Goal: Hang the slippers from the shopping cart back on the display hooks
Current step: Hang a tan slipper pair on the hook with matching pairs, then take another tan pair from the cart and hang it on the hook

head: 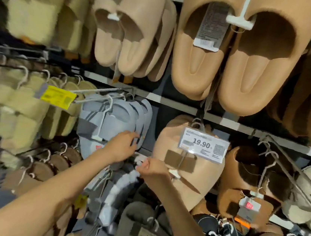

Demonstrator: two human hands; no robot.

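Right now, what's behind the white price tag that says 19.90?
Behind the price tag hangs a tan slipper, its brown label showing just below. The tag covers part of the slipper's top, and the hanger hook peeks above it. More slippers behind cannot be made out.

Matt smooth foam tan slippers hang beside fuzzy cream slippers.

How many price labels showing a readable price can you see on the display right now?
1: the white price label reading 19.90, hanging in front of the tan slippers right of both hands. The yellow tag on the left hook is too blurred to read.
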